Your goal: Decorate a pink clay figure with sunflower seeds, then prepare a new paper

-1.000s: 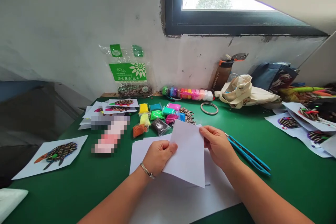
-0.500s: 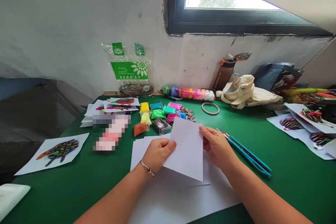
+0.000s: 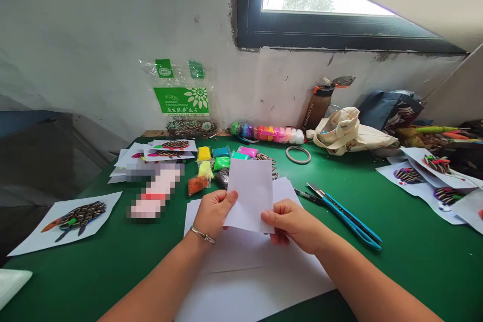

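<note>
A small blank sheet of white paper (image 3: 250, 193) is held up between my hands, above larger white sheets (image 3: 241, 292) on the green table. My left hand (image 3: 216, 209) pinches its left edge, thumb on the front face. At the lower right corner my right hand (image 3: 292, 221) grips it, with the thumb in front and the fingers behind. Beyond the paper lie several wrapped packets of coloured clay (image 3: 204, 154), partly hidden by it. Just right of my right hand rest a pair of blue-handled scissors (image 3: 349, 221) and a dark slim tool (image 3: 307, 196).
Seed-decorated pictures lie at the left (image 3: 81, 219) and right (image 3: 411, 176). Along the wall stand a seed bag (image 3: 181, 100), a row of coloured pots (image 3: 271, 134), a brown bottle (image 3: 319, 105) and a cloth bag (image 3: 339, 131). A tape ring (image 3: 298, 155) sits nearby.
My right hand has slid from the paper's upper right edge down to its lower right corner. The sheet now stands straighter and a little further left. The view has shifted slightly.
</note>
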A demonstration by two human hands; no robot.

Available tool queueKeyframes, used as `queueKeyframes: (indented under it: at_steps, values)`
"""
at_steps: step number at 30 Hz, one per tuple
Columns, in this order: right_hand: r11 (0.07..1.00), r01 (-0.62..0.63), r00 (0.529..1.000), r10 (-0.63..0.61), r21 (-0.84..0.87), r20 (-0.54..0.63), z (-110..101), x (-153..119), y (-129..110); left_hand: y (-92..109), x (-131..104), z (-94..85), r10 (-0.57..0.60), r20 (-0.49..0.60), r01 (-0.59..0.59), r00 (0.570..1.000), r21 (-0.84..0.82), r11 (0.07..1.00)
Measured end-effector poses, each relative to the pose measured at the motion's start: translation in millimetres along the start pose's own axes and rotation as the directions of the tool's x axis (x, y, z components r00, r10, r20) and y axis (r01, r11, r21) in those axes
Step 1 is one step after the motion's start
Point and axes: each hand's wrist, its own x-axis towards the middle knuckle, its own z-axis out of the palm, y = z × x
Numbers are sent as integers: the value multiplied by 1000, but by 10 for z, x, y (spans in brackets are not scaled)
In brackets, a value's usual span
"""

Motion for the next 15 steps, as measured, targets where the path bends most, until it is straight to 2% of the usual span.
queueKeyframes:
  at_steps: [6, 11, 15]
  values:
    - [999, 35, 999, -35, -6, 28, -5, -17, -30, 28, -15, -16, -15, 33, 15, 999, 21, 1000]
    - [961, 168, 971, -123, 221, -203, -89, 63, -21, 27, -38, 11, -38, 138, 35, 990, 26, 999]
    - [936, 194, 957, -113, 295, -268, -183, 81, -23, -16, -73, 56, -76, 259, 71, 963, 28, 997]
